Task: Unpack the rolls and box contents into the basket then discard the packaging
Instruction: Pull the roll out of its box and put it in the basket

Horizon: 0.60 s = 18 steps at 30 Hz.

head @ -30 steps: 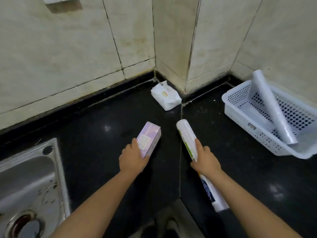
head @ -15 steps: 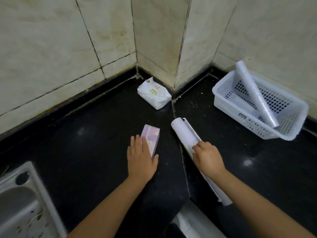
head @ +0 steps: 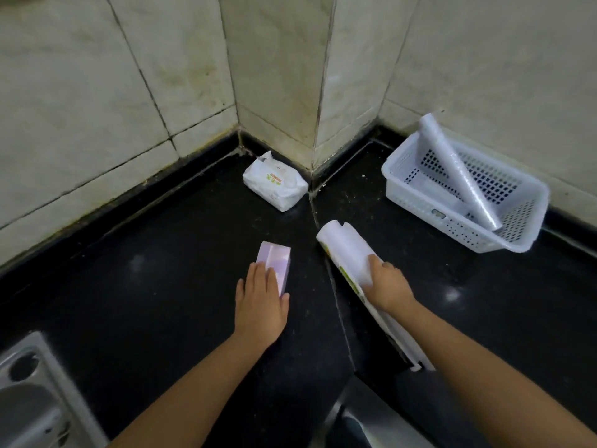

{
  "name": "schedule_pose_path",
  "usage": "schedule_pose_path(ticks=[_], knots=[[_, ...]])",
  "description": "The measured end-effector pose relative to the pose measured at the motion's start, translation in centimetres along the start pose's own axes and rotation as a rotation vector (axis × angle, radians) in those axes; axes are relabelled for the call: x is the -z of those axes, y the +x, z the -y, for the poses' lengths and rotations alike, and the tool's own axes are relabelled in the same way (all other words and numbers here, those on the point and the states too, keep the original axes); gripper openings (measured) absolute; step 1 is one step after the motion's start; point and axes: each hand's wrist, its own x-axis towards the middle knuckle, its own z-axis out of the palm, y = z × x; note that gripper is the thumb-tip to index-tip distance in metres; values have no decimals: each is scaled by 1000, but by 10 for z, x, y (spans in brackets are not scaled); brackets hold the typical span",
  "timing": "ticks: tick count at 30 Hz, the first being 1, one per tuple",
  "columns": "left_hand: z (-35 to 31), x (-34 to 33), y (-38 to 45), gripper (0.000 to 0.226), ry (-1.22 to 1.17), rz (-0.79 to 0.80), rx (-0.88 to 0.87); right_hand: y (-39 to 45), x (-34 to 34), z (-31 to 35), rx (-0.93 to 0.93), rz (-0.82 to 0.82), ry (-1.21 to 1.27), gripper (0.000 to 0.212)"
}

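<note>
Home kitchen, black countertop (head: 161,286), steel sink (head: 29,399), tiled walls (head: 80,92)

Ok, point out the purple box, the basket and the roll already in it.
purple box (head: 275,255), head view, top face beyond the fingers.
basket (head: 452,228), head view, near perforated wall.
roll (head: 452,163), head view, mid-length.

Left hand (head: 260,303): flat on a lilac box (head: 274,261) — black counter (head: 145,286).
Right hand (head: 386,284): pressing a partly unwrapped roll (head: 345,250).
Basket (head: 416,206): white, holding one clear-wrapped roll (head: 458,171).
</note>
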Motion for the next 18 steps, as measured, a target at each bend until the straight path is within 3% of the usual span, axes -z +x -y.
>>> schedule_pose_path(ticks=[3,8,13,18], knots=[[-15,15,16,56,20,-28,-43,-5,14,-13,58,-26,255,53],[-75,40,57,56,11,-97,-150,-12,71,-57,134,-221,563,50],[-167,55,114,55,40,-114,-328,5,150,-125,123,-443,697,60],[-233,57,166,53,89,-46,-372,58,205,-159,212,-604,769,62]])
